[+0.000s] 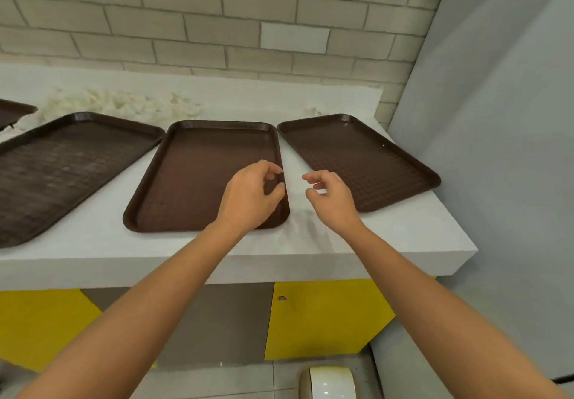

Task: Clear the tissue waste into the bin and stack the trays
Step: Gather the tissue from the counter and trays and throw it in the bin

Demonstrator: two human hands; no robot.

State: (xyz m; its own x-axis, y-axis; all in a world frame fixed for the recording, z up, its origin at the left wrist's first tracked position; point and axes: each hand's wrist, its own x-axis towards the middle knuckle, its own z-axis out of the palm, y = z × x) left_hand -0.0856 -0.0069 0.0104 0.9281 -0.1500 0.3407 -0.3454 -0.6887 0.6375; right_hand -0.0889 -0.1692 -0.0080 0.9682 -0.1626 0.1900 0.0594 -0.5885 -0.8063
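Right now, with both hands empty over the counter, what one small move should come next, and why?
Probably close the left hand on the middle tray's right rim, ready to lift it onto the right tray. That hand hovers just over the rim, fingers loosely curled; both trays lie bare, side by side. The tissue pile sits farther back by the wall.

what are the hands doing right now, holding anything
Left hand: open, fingers loosely curled by the right edge of the middle tray, holding nothing.
Right hand: open, fingers loosely curled, holding nothing.
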